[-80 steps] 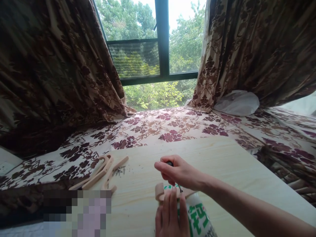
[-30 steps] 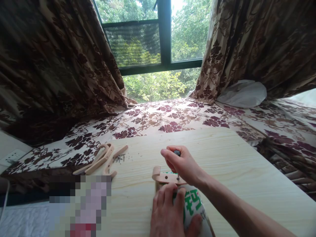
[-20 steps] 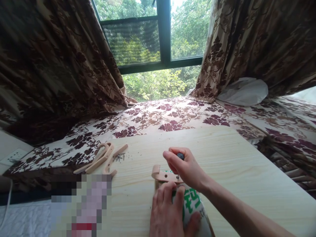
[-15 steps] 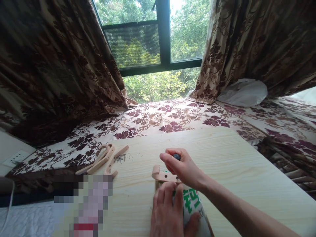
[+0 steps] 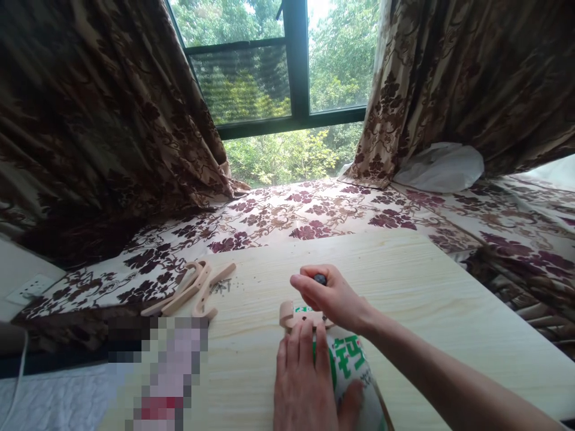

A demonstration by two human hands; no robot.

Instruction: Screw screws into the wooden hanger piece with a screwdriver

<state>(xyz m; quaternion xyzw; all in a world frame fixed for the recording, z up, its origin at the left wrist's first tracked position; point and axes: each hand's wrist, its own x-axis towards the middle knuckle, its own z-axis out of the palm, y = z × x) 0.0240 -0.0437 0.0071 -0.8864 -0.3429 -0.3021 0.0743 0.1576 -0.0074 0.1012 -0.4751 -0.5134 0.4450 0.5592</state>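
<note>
My right hand (image 5: 330, 293) is wrapped round a dark handle (image 5: 320, 279), its top showing above the fist, over a curved wooden piece (image 5: 286, 313) with dark holes. The handle's lower end is hidden by the hand. My left hand (image 5: 305, 380) lies flat with its fingers stretched forward, the fingertips touching the wooden piece. Under that palm is a white package with green print (image 5: 354, 359), and the wooden piece lies across its far end.
Several curved wooden pieces (image 5: 204, 290) lie at the table's left edge, beside small screws (image 5: 221, 286). The pale wooden table (image 5: 404, 281) adjoins a flower-patterned cloth (image 5: 278, 215) below the window. A white bag (image 5: 442, 167) rests at the right curtain.
My left hand has slid slightly forward, its fingertips now on the wooden piece. The right fist has turned slightly round the handle. The wooden piece sits slightly more to the right.
</note>
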